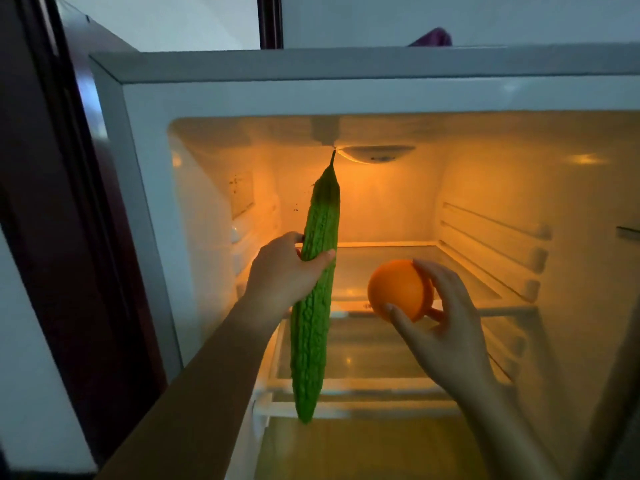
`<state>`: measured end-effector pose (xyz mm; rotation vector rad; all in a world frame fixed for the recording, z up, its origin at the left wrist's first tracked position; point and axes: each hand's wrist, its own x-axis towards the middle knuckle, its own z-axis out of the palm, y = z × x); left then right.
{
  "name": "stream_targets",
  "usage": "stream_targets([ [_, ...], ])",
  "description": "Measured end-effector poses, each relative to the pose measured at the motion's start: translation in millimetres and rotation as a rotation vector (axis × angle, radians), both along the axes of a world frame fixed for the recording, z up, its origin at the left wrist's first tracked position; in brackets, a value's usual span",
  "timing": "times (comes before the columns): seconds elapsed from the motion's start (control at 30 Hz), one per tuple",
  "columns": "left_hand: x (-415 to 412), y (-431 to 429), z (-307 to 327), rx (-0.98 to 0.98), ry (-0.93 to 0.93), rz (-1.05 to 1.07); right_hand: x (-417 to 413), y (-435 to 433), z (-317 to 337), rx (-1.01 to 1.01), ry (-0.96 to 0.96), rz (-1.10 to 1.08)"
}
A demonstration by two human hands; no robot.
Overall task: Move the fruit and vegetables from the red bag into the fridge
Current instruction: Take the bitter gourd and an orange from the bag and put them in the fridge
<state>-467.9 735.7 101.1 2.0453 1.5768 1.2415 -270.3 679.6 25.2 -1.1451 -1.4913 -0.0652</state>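
The left grip is closed around the middle of a long green bitter gourd, holding it nearly upright, stem up, at the left of the open, lit fridge. The right grip holds an orange by its fingertips, above the front of a glass shelf.

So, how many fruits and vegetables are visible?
2. A bitter gourd, upright in the left hand; an orange in the right hand, both before the open fridge. Others may be out of view.
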Motion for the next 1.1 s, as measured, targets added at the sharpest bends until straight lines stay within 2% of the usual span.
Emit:
stream_targets([
  [0.17,-4.3,11.7,-26.5,-0.082,0.017,0.05,1.5,5.6,-0.8,-0.013,0.047,-0.011],
  [0.27,-11.8,9.3,-34.5,-0.093,-0.051,-0.024,0.5,5.7,-1.9,-0.029,0.021,0.014],
  [0.4,-10.4,13.8,-33.8,-0.095,-0.022,-0.079,4.9,4.8,-3.3,-0.029,0.024,0.03],
  [0.6,5.1,37.4,-23.8,-0.137,-0.042,-0.018,15.1,8.6,-7.0,-0.038,0.052,0.019],
  [0.77,7.9,43.9,-16.2,-0.138,-0.155,-0.018,16.7,8.4,-5.3,-0.03,0.043,0.014],
  [0.87,-0.4,17.5,-22.5,-0.112,-0.284,-0.099,14.1,6.4,-6.6,-0.044,0.052,0.025],
  [1.0,-3.3,-16.3,-43.2,-0.277,-0.336,-0.297,11.0,4.1,-9.2,-0.042,0.043,0.04],
  [1.1,3.9,-20.0,-46.5,-0.265,-0.369,-0.321,10.8,2.4,-9.6,-0.047,0.052,0.043],
])
